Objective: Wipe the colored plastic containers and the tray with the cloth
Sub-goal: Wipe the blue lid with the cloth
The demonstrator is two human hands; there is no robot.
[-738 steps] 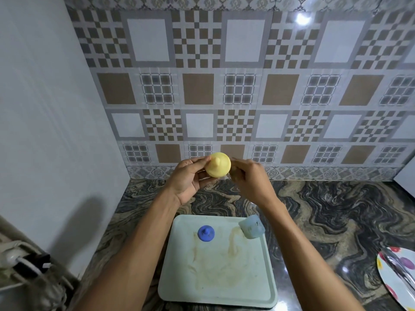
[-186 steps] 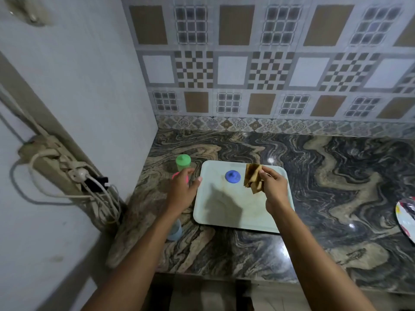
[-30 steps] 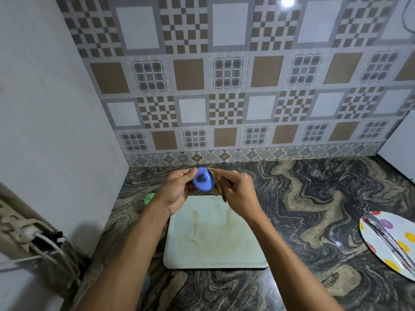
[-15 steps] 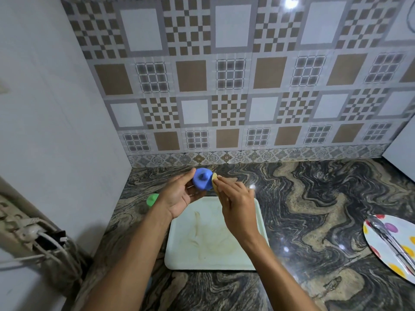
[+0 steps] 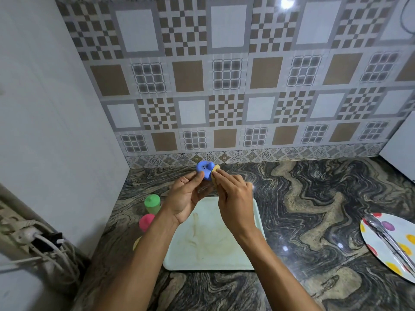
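My left hand [image 5: 186, 196] holds a small blue plastic container [image 5: 204, 169] up above the far end of the pale tray [image 5: 224, 254]. My right hand [image 5: 233, 196] pinches a yellowish cloth [image 5: 216, 169] against the blue container's right side; most of the cloth is hidden in my fingers. The tray lies flat on the marble counter and shows brownish smears. A green container [image 5: 152, 202] and a pink container [image 5: 146, 221] stand on the counter left of the tray. A yellow container [image 5: 136, 243] peeks out beside my left forearm.
A plate with coloured dots [image 5: 390, 245] holding metal tongs [image 5: 388, 241] lies at the right edge of the counter. A power strip with cables [image 5: 33, 239] hangs on the left wall. A tiled wall stands behind the counter.
My hands have stayed in place above the tray. The cloth in my right hand has shifted slightly along the blue container's side. The view dipped a little, showing the pink and yellow containers.
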